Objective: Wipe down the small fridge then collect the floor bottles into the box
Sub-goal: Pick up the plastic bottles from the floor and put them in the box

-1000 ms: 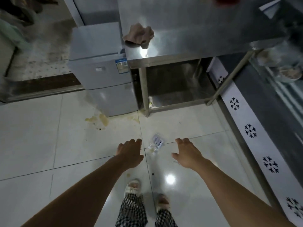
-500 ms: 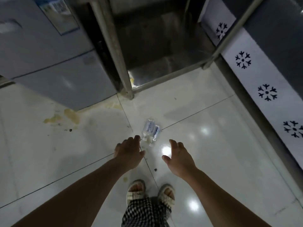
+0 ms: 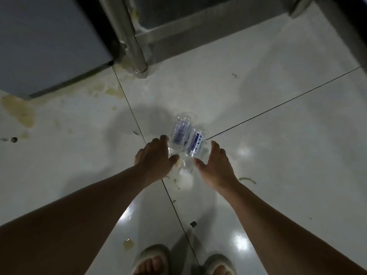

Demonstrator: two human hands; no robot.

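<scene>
- Head view: two clear bottles lying side by side on floor, near desk leg.
- Left hand, right hand spread wide, empty, flanking bottles.
- Advised: close inward, grip both bodies firmly; thin plastic judged slippery.

Two clear plastic bottles with blue labels lie side by side on the glossy white tiled floor, with bare tile open to their right and on the far side. The left hand and right hand, both spread, flank them closely, leaving only a narrow gap at the bottles' near end. Farther off, a steel table leg and the grey small fridge wall off the upper left. Yellowish spill stains mark the tile to the left.
</scene>
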